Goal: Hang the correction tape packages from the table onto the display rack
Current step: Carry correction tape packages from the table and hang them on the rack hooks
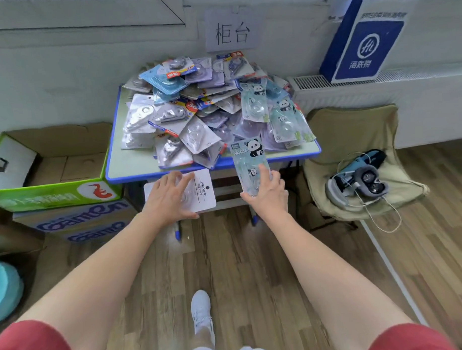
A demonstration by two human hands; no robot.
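Observation:
A heap of correction tape packages (pixel 209 110) covers the small blue-edged table (pixel 125 165) against the wall. My left hand (pixel 170 196) holds a white package (pixel 203 191) in front of the table's near edge, fingers spread over its clear blister. My right hand (pixel 267 194) grips a pale blue panda package (pixel 250 155) from below, index finger lying up its face. Both packages are off the table. No display rack is in view.
Open green cardboard box (pixel 49 165) on stacked cartons at left. A folding chair (pixel 355 154) with a headset and cables (pixel 356 183) stands at right. A blue and white box (pixel 364 36) sits on the radiator. Wooden floor below; my white shoe (pixel 202 312) is near the bottom.

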